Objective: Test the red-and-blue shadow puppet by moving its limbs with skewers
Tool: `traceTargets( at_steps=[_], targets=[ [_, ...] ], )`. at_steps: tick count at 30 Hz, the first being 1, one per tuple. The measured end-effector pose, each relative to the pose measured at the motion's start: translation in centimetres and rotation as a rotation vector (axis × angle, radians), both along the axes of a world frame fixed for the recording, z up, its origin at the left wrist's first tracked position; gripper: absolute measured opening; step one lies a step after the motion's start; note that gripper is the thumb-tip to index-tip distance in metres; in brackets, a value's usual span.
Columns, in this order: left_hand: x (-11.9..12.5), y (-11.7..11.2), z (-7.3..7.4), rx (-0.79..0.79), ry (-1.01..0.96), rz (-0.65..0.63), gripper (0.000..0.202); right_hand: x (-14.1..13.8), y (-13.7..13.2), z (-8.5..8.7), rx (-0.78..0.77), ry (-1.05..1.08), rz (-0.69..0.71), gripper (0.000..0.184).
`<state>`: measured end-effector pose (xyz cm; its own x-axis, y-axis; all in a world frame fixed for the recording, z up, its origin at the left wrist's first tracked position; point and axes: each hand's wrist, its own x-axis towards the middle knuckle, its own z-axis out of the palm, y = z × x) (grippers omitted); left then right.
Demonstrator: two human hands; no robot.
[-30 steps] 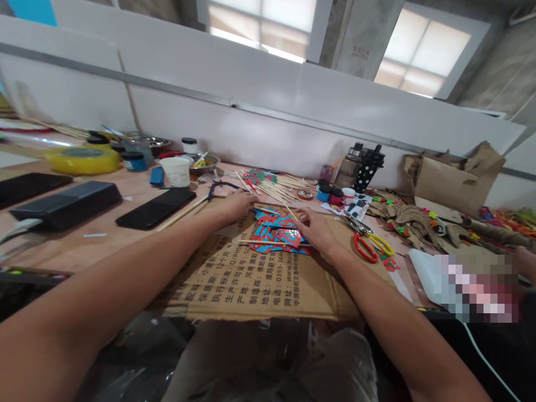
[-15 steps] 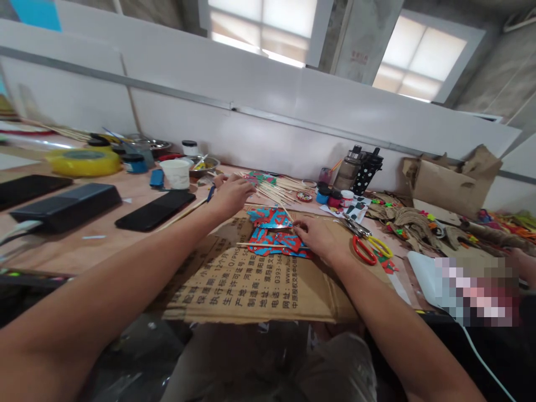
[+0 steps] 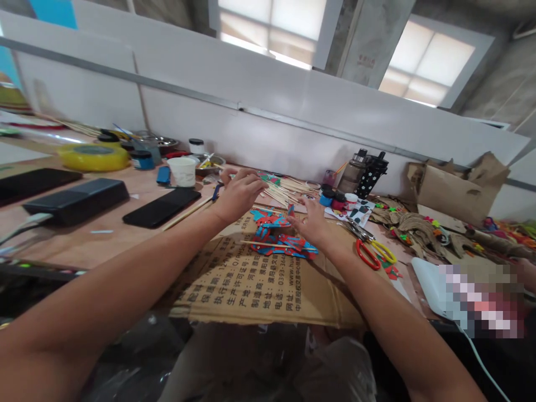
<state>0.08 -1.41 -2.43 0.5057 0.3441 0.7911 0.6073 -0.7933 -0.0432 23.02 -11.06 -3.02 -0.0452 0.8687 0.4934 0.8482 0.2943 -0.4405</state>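
Observation:
My left hand (image 3: 238, 192) is raised above the cardboard sheet (image 3: 268, 279), its fingers curled and pinched near the pile of thin wooden sticks (image 3: 285, 190); what it holds is too small to make out. My right hand (image 3: 310, 219) hovers over the red and blue paper cut-outs (image 3: 280, 237) lying on the cardboard, fingers partly spread, pinching a small red piece at its fingertips. A single stick (image 3: 268, 244) lies across the cut-outs.
Red and yellow scissors (image 3: 372, 251) lie right of the cut-outs. Paint pots (image 3: 335, 198) and two bottles (image 3: 362, 170) stand behind. A black phone (image 3: 161, 206), a dark box (image 3: 75, 198), a white cup (image 3: 184, 170) and yellow tape (image 3: 94, 157) sit left. Cardboard scraps (image 3: 422, 226) lie right.
My left hand has risen from the cardboard toward the stick pile and curled its fingers. My right hand has lifted off the cut-outs, taking a small red piece up with it.

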Motion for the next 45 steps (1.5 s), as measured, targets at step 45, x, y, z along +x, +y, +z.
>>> traceTargets(
  at_steps=[45],
  targets=[
    [1.7, -0.1, -3.1, -0.840, 0.106, 0.178, 0.034, 0.1, 7.2, -2.9, -0.081, 0.717, -0.095, 0.006]
  ],
)
